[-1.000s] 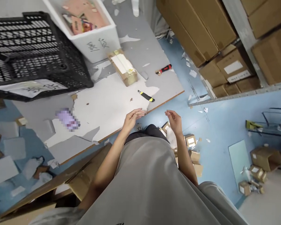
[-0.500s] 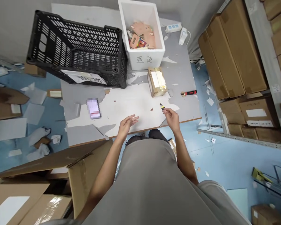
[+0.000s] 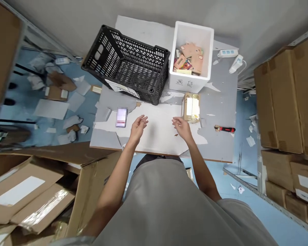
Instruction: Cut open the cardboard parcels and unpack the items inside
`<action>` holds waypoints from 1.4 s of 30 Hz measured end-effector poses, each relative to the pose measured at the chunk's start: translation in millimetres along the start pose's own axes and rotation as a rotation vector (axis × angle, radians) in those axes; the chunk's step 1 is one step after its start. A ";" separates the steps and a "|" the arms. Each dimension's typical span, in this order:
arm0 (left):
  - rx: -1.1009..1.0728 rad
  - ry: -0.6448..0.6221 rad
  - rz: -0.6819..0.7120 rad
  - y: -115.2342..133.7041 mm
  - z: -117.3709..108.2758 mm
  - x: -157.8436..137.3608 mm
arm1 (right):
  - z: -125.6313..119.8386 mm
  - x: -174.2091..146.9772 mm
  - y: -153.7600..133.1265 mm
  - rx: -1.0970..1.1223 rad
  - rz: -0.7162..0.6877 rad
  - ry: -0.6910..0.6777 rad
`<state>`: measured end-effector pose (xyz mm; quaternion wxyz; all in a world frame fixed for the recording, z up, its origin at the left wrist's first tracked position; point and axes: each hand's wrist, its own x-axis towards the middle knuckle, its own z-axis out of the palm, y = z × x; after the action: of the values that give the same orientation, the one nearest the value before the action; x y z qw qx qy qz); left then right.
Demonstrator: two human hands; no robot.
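My left hand hovers over the white paper on the table, its fingers apart and nothing in them. Opposite it, my right hand has its fingers loosely stretched toward the left, and I see nothing in its grasp. Just beyond the right hand stands a small taped cardboard box with a white label. A phone with a lit, blurred screen lies left of my left hand. On the right side of the table rests a red and black utility knife.
A black plastic crate and a white foam box holding pinkish packets stand at the back of the table. Power strips lie at back right. A large carton of boxes is close on the left; stacked cartons are at right.
The view has swung left, shifting the table rightward. My right hand had a small black and yellow object at its fingertips; that object is out of sight now. Its fingers have spread.
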<state>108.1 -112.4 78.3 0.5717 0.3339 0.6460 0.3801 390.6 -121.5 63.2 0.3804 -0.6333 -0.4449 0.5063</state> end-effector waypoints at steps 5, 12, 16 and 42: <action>-0.108 0.226 -0.026 16.0 -23.8 38.9 | 40.3 70.3 -15.9 0.107 -0.001 -0.106; -0.314 0.439 -0.043 50.3 -78.8 131.3 | 107.8 123.5 -36.9 0.208 0.194 -0.146; -0.350 0.503 -0.055 76.3 -107.9 190.8 | 141.2 140.5 -49.7 0.328 0.357 -0.093; -0.311 0.416 -0.060 157.9 -81.4 315.9 | 191.3 240.8 -124.6 0.657 0.239 0.410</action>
<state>-12.2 229.3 67.6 0.4818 0.1373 0.6932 0.5181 202.9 152.2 68.6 0.5819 -0.6129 -0.0977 0.5255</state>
